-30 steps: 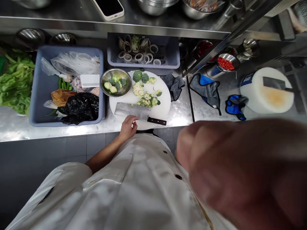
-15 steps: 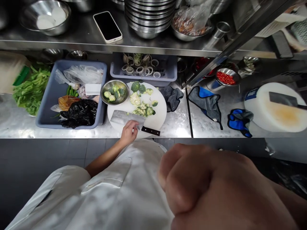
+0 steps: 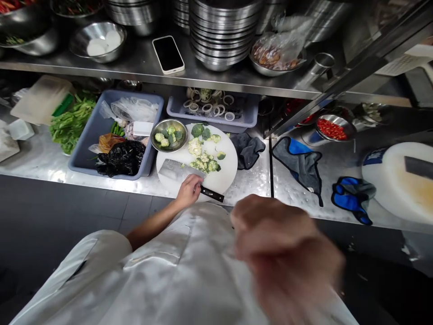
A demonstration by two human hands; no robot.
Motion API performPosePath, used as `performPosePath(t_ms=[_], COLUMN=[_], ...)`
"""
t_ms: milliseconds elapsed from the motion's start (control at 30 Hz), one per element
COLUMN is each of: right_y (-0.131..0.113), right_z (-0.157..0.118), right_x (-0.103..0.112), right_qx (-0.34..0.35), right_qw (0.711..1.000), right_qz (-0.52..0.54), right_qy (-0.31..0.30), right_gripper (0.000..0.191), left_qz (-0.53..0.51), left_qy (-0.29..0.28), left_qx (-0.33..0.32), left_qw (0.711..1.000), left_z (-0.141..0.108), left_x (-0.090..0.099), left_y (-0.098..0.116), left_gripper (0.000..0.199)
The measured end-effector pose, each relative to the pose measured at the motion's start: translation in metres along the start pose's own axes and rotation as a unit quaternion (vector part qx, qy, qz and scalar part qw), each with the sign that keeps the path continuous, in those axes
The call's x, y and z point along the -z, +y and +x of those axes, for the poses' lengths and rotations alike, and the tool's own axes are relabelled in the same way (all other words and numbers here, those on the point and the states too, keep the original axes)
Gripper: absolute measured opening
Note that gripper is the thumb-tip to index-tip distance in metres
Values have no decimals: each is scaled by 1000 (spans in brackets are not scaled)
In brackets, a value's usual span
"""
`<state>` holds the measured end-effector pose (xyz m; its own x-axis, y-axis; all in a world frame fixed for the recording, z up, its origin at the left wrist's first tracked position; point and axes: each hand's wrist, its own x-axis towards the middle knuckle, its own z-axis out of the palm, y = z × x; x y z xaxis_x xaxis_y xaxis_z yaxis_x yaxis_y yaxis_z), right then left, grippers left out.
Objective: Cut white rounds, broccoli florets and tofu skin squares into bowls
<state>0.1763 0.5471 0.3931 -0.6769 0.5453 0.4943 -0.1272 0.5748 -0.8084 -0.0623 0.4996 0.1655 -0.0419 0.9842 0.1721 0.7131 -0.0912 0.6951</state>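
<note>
My left hand (image 3: pixel 190 189) rests with curled fingers on the heel of a cleaver (image 3: pixel 179 169), beside its black handle. The cleaver lies flat on a round white cutting board (image 3: pixel 223 180). Behind the blade are cut broccoli florets (image 3: pixel 205 162) and a few larger pieces. A steel bowl (image 3: pixel 183 143) holding more florets stands at the board's left edge. Close to the camera, my right hand (image 3: pixel 284 243) hangs in the air over the apron, blurred. Its fingers look folded in; whatever is inside them, if anything, is hidden.
Left of the board stands a blue-grey bin (image 3: pixel 76 155) with bags, beside leafy greens (image 3: pixel 72 126). Behind lies a tray (image 3: pixel 245 119) with onion rings. Cloths (image 3: pixel 299 164) lie to the right. A steel shelf (image 3: pixel 135 74) overhead carries a phone (image 3: pixel 168 54) and stacked bowls (image 3: pixel 223 40).
My right hand has drawn in toward the left and looks smaller in view. The view has shifted, showing more of the left side. My left hand stays on the cleaver.
</note>
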Motion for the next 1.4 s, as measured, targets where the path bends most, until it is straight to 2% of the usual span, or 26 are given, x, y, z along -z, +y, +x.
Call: performPosePath(t_ms=[67, 133, 200, 267, 300, 333, 400, 500, 600, 667, 733, 800, 900, 1000, 1100, 1200, 1300, 1400], right_y=[50, 107, 157, 191, 201, 207, 212, 208, 194, 182, 171, 167, 176, 189, 190, 180, 169, 155], right_z=[-3, -14, -32, -50, -57, -61, -62, -50, -36, -32, -32, -35, -40, -45, -55, -69, -75, -70], right_x=[-27, -54, -77, -95, -102, -108, -119, -128, -127, -122, -111, -97, -74, -57, -52, -56, -62, -65], right_qx=[38, -48, -187, -257, -271, -276, -279, -298, -324, -335, -340, -339, -344, -386, -427, -424, -425, -435], right_qw=[999, 985, 920, 850, 825, 810, 794, 784, 789, 800, 820, 849, 882, 879, 850, 831, 807, 786], right_qz=[-21, -140, -276, -360, -384, -398, -407, -402, -392, -371, -324, -246, -143, -144, -210, -254, -275, -283], right_qy=[-11, -94, -207, -288, -313, -331, -355, -368, -346, -333, -329, -324, -288, -241, -225, -254, -304, -337], right_gripper=[32, 25, 24, 31, 39, 45, 44, 38, 38, 36, 34, 37, 38, 30, 29, 27, 22, 19], left_qz=[6, 38, 95, 166, 201, 228, 268, 316, 323, 268, 170, 54, -61, -51, 32, 109, 135, 116], left_qy=[-1, 3, 8, 2, -14, -39, -117, -209, -215, -191, -139, -76, -13, 50, 104, 86, 33, 18], left_qx=[-15, -21, -7, 15, 24, 23, -5, -31, -17, -19, -28, -40, -70, -98, -80, -13, 30, 30], left_qw=[1000, 999, 995, 986, 979, 973, 956, 925, 921, 944, 975, 995, 996, 993, 991, 990, 990, 993], left_z=[14, 45, 92, 146, 172, 196, 232, 259, 270, 272, 267, 248, 193, 123, 63, 21, -3, -14], left_x=[5, 13, 24, 32, 34, 34, 28, 11, 4, 11, 29, 54, 93, 111, 94, 56, 23, 9], left_y=[-10, -26, -43, -58, -62, -65, -64, -56, -52, -51, -49, -43, -29, -20, -31, -54, -73, -81], left_gripper=[27, 27, 29, 32, 35, 38, 47, 50, 46, 46, 49, 49, 47, 44, 40, 36, 39, 41])
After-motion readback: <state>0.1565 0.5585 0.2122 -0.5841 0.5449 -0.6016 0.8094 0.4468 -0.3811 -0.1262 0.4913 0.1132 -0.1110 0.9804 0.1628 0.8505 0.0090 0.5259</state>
